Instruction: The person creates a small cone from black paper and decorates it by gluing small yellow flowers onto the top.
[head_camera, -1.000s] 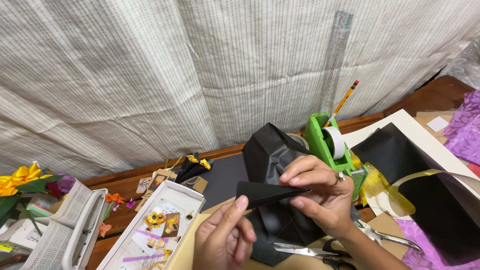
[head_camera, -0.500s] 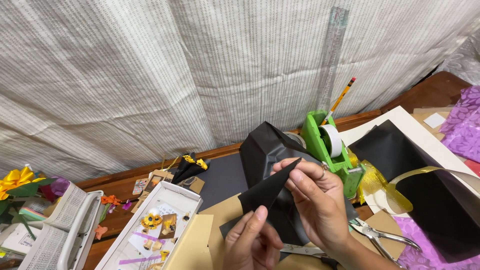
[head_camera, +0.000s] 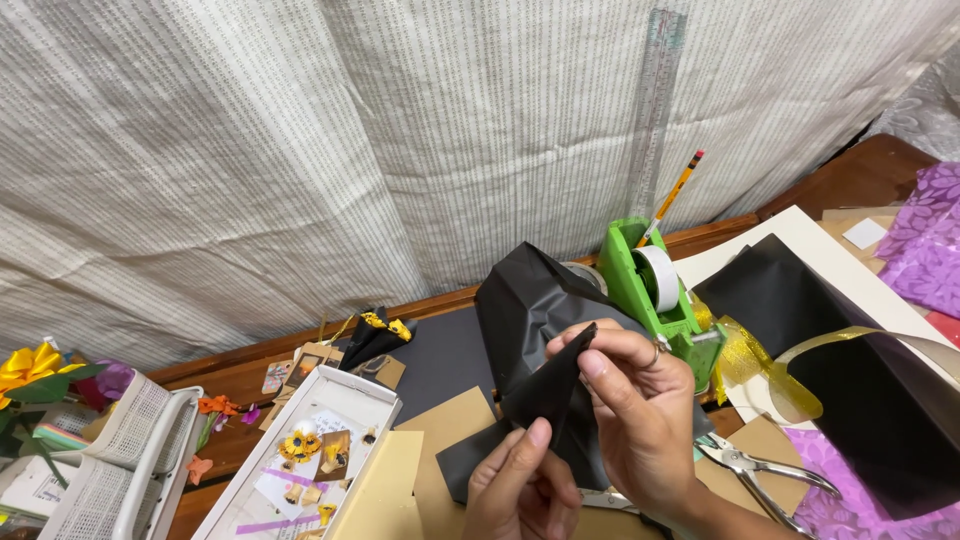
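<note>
black paper cone (head_camera: 548, 388): long axis steep, tip up-right | right hand (head_camera: 640, 420) fingers pinch tip | left hand (head_camera: 520, 485) fingers likely grip base, partly hidden

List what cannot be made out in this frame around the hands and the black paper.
- Head view: left hand is cut off by the bottom edge; its palm and wrist are out of view.
- Folded black paper piece: its lower end is hidden behind the fingers of the right hand.
- Silver metal pliers: the jaws are covered by the right wrist.
- Contents of the white shallow tray: too small to tell.

green tape dispenser (head_camera: 645, 280), pliers (head_camera: 765, 472), ruler (head_camera: 655, 95)
</note>
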